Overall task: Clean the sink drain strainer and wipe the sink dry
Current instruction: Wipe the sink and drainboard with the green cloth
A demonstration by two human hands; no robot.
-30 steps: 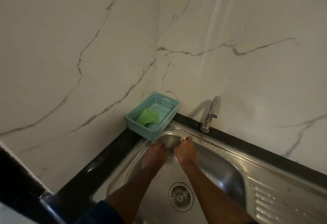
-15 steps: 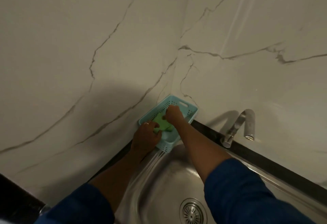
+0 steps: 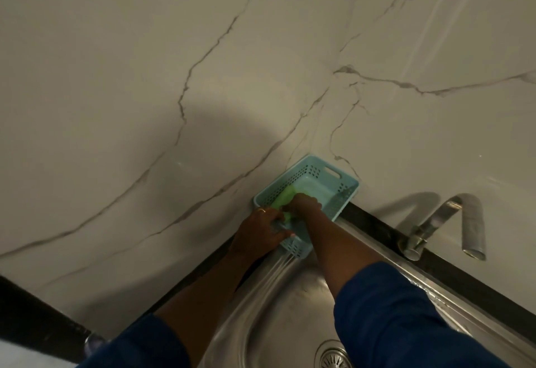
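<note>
Hands have been brought from the sink point(image 3: 278, 309) up to the basket point(image 3: 330, 183). Its near rim is gripped by the left hand point(image 3: 261, 231); the pad point(image 3: 285, 197) inside is pinched by the right hand point(image 3: 304, 205). The strainer point(image 3: 333, 359) lies well below the basket, untouched. Step judged: pad being fetched; next it must be lifted clear.

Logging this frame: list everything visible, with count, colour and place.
basket: one, pale teal, counter corner behind the sink
green cloth: one, green, inside the basket
sink: one, steel, lower centre
drain strainer: one, steel, sink floor, cut by bottom edge
tap: one, steel, behind sink, right
counter: one, black, around the sink
walls: two, white marble, grey veins, meeting behind basket
sleeves: two, dark blue, bottom edge
left hand: one, grips the basket's near rim
ring: one, gold, on left hand
right hand: one, in the basket, gripping the green cloth
</note>
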